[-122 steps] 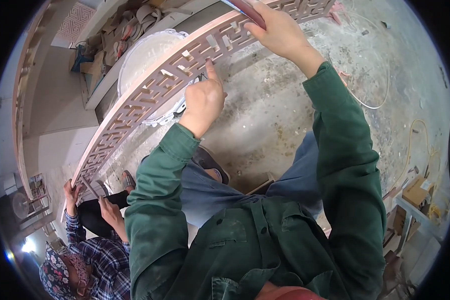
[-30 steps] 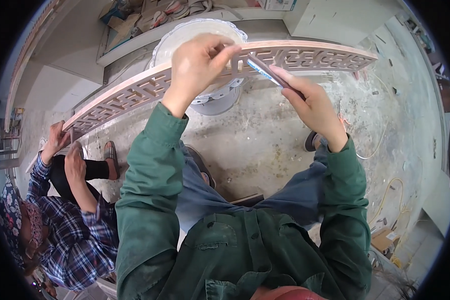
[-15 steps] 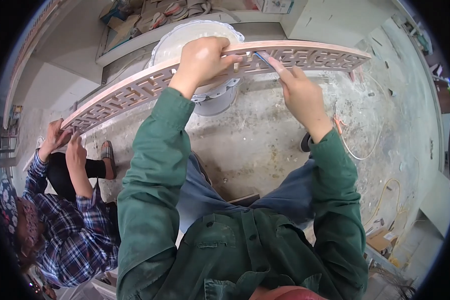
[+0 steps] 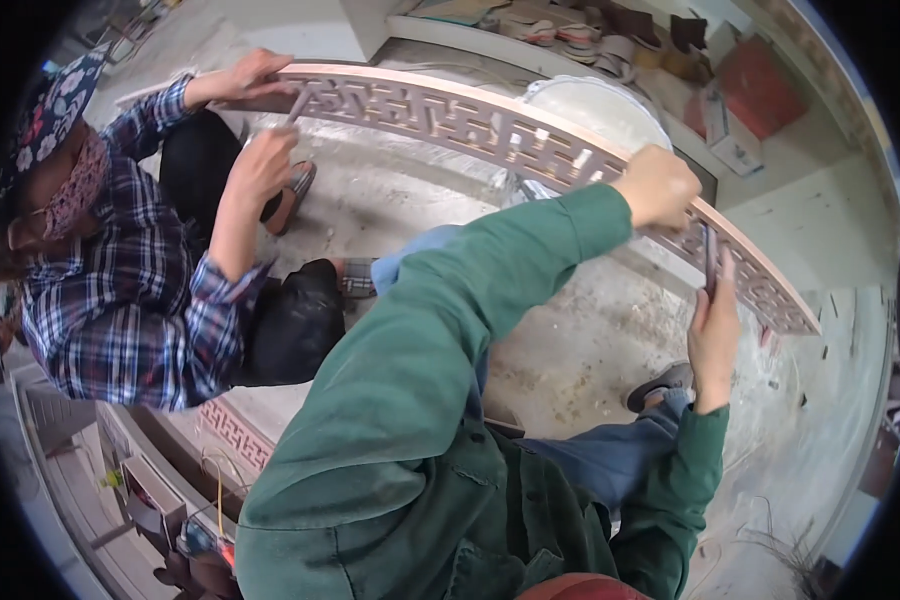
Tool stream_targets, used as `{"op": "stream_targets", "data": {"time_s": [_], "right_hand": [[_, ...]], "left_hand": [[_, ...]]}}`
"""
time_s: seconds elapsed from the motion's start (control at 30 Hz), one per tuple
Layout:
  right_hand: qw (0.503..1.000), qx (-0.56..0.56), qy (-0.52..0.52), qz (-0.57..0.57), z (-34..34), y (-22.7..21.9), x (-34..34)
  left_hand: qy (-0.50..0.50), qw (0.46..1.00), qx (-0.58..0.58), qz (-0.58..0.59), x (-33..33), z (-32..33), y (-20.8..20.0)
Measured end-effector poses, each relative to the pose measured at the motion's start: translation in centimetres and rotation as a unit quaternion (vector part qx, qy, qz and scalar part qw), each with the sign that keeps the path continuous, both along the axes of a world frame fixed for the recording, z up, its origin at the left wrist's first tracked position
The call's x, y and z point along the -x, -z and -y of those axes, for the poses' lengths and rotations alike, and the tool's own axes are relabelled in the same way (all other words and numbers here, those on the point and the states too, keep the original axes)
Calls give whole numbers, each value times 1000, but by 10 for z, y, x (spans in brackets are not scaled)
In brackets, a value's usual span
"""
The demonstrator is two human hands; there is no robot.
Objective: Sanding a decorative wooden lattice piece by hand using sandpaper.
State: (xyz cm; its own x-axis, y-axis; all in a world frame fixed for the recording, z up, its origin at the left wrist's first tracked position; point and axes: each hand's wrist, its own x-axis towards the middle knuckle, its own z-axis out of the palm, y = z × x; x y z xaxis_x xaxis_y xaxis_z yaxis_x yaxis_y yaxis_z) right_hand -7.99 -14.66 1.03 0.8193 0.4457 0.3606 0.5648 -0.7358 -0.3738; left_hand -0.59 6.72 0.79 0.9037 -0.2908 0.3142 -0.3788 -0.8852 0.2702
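Note:
A long, narrow wooden panel with a cut-out lattice pattern (image 4: 410,77) stretches across the view, its far right end sloping down. My left hand (image 4: 658,188) is closed over its upper edge, right of the middle. Just right of that, my right hand (image 4: 715,325) grips a slim, dark, file-like tool (image 4: 711,255), whose tip meets the lattice openings. The tool's exact kind is too small to make out.
On the left sits a person in a plaid shirt (image 4: 120,290), one hand on the panel, the other holding a thin tool to it. A white bucket (image 4: 610,100) stands behind the panel. Shoes (image 4: 610,55) lie on a ledge. Another lattice panel (image 4: 235,432) is at lower left.
My view has swung left, bringing more of the person and panel into sight. Along the panel, my hands now work nearer its right end. The tool in my right hand points more steeply.

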Motion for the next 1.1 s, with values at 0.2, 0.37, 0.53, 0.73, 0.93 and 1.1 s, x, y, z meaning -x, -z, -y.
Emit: {"op": "stream_targets", "data": {"time_s": [0.2, 0.37, 0.53, 0.73, 0.93, 1.1], "right_hand": [[996, 85, 32, -12, 2, -1, -2], [993, 112, 24, -24, -8, -9, -22], [992, 123, 27, -22, -4, -5, 6], [994, 97, 3, 40, -8, -1, -31], [994, 91, 46, -38, -16, -10, 12], [995, 78, 54, -37, -14, -6, -33]], "left_hand": [[-33, 999, -9, -6, -3, 2, 8], [-26, 999, -2, -41, -1, 0, -1], [-38, 999, -7, -22, -2, -5, 5], [-22, 1000, 18, -8, -1, 8, 4], [-36, 999, 3, 6, 3, -3, 10], [-21, 1000, 20, 13, 1, 9, 2]]}}
